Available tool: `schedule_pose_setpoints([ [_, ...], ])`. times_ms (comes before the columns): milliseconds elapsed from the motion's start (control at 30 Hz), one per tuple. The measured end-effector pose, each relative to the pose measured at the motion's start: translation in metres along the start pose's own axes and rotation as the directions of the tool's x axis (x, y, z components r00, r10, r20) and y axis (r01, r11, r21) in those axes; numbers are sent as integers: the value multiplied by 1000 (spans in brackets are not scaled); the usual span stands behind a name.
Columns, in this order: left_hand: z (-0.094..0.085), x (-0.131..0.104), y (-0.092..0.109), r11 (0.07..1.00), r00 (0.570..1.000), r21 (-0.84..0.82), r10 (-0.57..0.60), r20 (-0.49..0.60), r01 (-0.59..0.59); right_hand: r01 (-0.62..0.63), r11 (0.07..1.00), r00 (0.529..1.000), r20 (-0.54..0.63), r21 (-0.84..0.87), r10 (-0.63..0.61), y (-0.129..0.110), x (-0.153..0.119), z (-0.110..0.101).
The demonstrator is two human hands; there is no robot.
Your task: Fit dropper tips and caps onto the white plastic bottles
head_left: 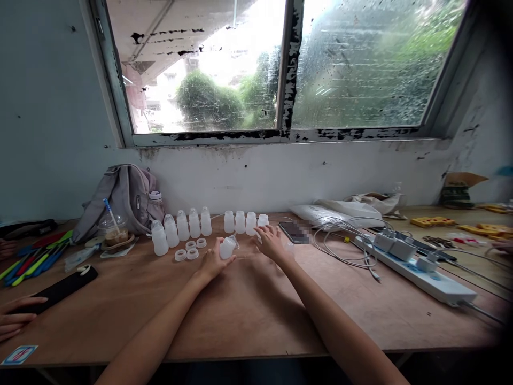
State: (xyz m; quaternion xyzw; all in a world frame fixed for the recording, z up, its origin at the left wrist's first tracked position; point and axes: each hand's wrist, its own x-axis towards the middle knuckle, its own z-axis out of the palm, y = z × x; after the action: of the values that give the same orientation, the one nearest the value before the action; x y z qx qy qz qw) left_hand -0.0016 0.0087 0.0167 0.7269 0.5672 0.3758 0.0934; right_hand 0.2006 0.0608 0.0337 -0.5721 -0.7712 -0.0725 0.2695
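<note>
Open counter [248, 315] stretches to its near edge. The left hand [216, 259] grasps a tilted, frosted baby bottle [227, 247]; whether the right hand [270, 241] grips anything, I cannot tell.

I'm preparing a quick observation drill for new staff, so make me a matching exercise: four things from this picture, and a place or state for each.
Column one:
1. Left hand
2. Loose rings
3. Phone
4. Power strip

Column two:
A. Dark, lying just right of the right hand
B. White, with plugs in it
C. Holding a tilted whitish bottle
D. Whitish, lying on the table left of that bottle

Pairs: 1-C, 2-D, 3-A, 4-B
</note>
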Motion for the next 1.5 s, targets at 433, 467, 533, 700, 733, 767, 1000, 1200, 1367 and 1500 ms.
schedule_pose_setpoints([
  [433, -2, -4, 6, 993, 997, 101, 52, 59, -58, -33, 989, 999, 38, -144, 39, 15, 1, 15],
  [467, -2, -4, 6, 993, 997, 100, 54, 58, -60, -50, 995, 999, 7, -87, 50, 12, 2, 12],
  [533, -2, -4, 6, 994, 997, 90, 60, 57, -64, -68, 991, 996, -52, 119, 75, 7, 4, 7],
  [700, -3, -3, 7, 996, 997, 52, 67, 37, -69, 36, 656, 998, -56, 754, 8, -8, 7, -12],
  [733, -3, -3, 7, 997, 997, 45, 63, 36, -65, 45, 584, 999, -43, 810, -18, -10, 6, -15],
  [767, -4, -4, 7, 998, 998, 38, 57, 39, -59, 45, 531, 999, -27, 846, -41, -12, 5, -18],
  [1000, -5, 0, 3, 997, 989, -63, 52, 135, -44, -49, 423, 987, 108, 905, -117, -21, 0, -19],
  [1200, -3, 3, -1, 983, 975, -177, 81, 209, -44, -64, 411, 973, 148, 909, -175, -23, -1, -19],
  [1367, -3, 3, -1, 988, 970, -154, 52, 236, -15, -89, 418, 974, 166, 904, -152, -25, -3, -20],
  [1500, -4, 2, 1, 990, 971, -140, 48, 235, -15, -85, 437, 978, 159, 896, -135, -29, -4, -24],
])
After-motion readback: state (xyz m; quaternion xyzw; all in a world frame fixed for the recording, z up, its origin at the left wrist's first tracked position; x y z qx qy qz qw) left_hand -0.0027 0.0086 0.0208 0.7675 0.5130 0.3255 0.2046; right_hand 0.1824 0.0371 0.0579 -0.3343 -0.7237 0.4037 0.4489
